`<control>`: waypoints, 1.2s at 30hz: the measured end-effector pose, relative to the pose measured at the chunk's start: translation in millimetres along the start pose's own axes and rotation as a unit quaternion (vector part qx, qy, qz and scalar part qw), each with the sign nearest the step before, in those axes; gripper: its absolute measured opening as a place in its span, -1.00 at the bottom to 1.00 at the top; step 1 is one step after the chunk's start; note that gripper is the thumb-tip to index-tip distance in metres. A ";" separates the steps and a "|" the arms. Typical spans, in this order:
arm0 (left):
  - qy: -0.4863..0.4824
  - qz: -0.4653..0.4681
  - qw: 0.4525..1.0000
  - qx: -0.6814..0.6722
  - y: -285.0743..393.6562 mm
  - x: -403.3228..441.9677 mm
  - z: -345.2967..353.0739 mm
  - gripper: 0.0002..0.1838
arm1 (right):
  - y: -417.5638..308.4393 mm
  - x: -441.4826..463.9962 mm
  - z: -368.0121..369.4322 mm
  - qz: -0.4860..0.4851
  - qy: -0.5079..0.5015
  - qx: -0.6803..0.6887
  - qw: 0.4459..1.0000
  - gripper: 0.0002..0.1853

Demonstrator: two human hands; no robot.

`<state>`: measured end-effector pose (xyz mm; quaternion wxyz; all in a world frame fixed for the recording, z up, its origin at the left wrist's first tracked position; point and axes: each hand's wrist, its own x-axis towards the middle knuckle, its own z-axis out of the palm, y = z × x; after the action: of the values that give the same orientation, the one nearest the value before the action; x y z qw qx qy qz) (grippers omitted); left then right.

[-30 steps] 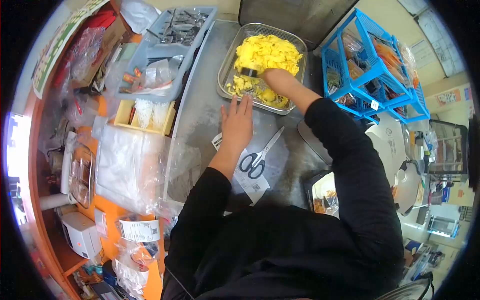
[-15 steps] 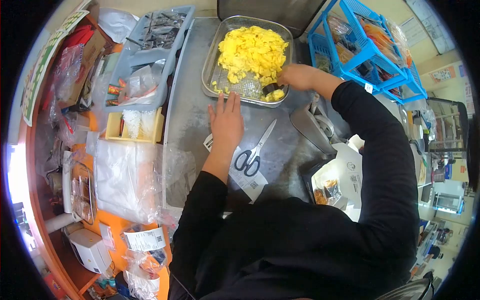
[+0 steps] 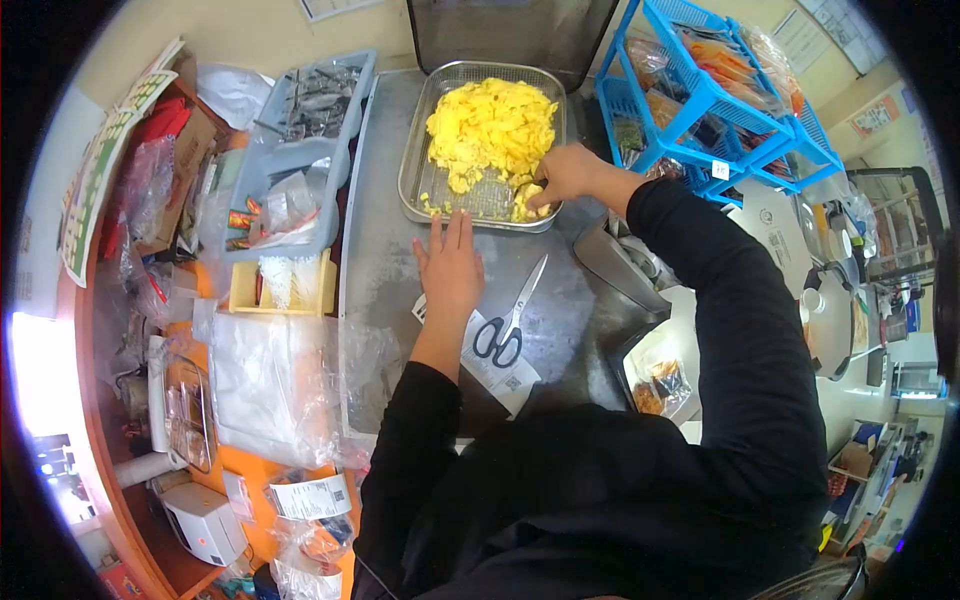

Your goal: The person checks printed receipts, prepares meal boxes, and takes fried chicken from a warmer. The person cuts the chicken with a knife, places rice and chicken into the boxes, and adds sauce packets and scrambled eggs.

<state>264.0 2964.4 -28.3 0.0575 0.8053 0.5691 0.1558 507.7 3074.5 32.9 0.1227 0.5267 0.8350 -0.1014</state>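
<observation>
A metal mesh-lined tray holds a heap of yellow scrambled egg, with small crumbs scattered along its near side. My right hand is closed around what looks like a metal spoon, mostly hidden by the fingers, low in the tray's near right corner. Bits of egg lie at the spoon. My left hand rests with fingers spread, fingertips at the tray's near rim. Between my forearms, black-handled scissors lie open on a printed paper slip.
Right of the tray stand a grey metal container and a blue basket rack of packets. An open box with food sits near my right elbow. Left are a grey cutlery bin, a yellow box and plastic bags.
The camera view has shifted, so the scene sits lower. My right hand has moved slightly with the spoon, whose dark metal face showed before. My left hand stays at the tray's rim.
</observation>
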 end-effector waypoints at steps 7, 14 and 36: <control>-0.019 0.001 1.000 0.023 1.8 0.1 -2.4 -0.31 | 16.4 -37.8 -26.6 0.107 0.067 0.200 0.972 -0.24; 0.000 0.028 0.998 0.064 -8.4 0.2 18.0 -0.33 | -25.5 -229.2 -56.4 0.183 0.097 0.237 0.949 -0.36; -0.038 0.011 0.996 0.080 1.4 3.0 8.9 -0.34 | -124.9 -376.0 158.8 0.310 0.242 0.253 0.884 -0.75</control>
<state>269.0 2967.5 -35.7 0.0127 0.8188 0.5683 0.0802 566.4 2652.7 4.3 -0.1954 0.7799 0.5791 -0.1350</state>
